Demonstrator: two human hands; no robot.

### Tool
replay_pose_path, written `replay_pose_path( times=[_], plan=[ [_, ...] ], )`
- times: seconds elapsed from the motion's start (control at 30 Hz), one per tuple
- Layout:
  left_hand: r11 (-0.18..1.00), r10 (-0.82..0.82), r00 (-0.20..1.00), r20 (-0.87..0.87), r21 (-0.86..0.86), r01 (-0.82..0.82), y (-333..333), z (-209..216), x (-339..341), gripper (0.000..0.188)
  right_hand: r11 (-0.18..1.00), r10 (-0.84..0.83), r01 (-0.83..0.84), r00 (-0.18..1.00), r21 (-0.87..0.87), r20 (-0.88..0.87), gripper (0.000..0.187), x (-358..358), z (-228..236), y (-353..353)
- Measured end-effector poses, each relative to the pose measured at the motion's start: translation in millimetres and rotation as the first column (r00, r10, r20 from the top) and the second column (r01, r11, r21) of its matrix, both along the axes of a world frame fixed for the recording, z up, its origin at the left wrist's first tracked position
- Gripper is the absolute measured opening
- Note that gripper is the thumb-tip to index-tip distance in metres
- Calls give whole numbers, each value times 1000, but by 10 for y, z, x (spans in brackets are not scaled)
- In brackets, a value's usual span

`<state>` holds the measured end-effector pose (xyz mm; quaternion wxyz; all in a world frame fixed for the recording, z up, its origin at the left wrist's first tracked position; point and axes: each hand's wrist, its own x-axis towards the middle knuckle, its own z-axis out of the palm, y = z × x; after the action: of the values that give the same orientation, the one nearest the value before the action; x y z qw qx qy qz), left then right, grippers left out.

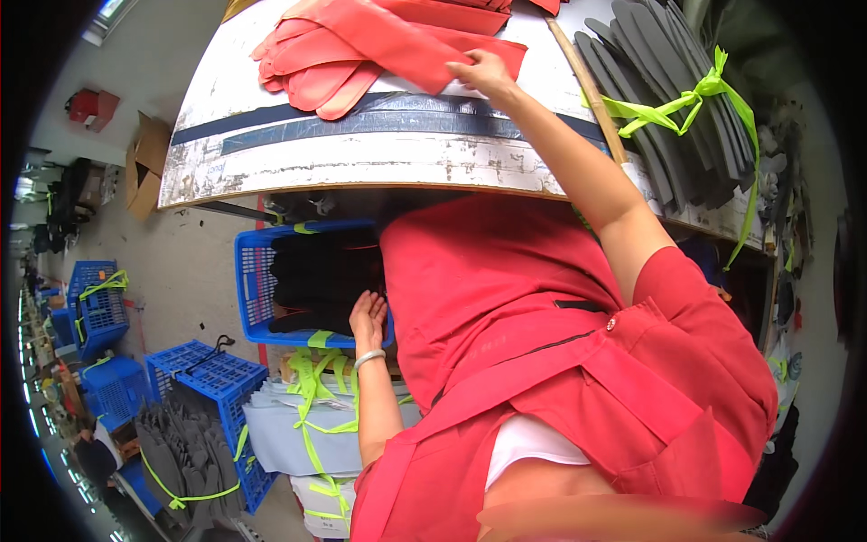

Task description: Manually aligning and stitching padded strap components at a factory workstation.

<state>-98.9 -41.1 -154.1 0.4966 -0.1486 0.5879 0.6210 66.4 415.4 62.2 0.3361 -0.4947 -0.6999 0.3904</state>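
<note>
Coral-red, long, flat, smooth pieces (361, 41) lie fanned on the scuffed white table (361, 170). Right fingertips touch one's right end; whether this hand (485, 74) grips is unclear. Separating one piece seems underway; next likely needs a clean lift. Loosely open, the left hand (368, 318) overlaps the blue plastic crate (242, 287), contact uncertain; the pile's far edge is cut off.

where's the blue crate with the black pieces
In the head view, the blue crate is left of centre, just below the near edge of the white table, its right end at the left hand.
</note>
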Motion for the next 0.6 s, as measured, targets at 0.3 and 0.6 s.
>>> replay_pose_path(
  times=[0.3, 0.6],
  plan=[
    [643, -391, 884, -255, 612, 461, 1413, 1839, 527, 50, 583, 503, -684, 728, -439, -466, 27, 541, 61, -1564],
    [753, -106, 982, -153, 633, 180, 2186, 1718, -209, 38, 394, 721, -494, 690, -775, -73, 22, 2745, 230, -1624]
  ],
)
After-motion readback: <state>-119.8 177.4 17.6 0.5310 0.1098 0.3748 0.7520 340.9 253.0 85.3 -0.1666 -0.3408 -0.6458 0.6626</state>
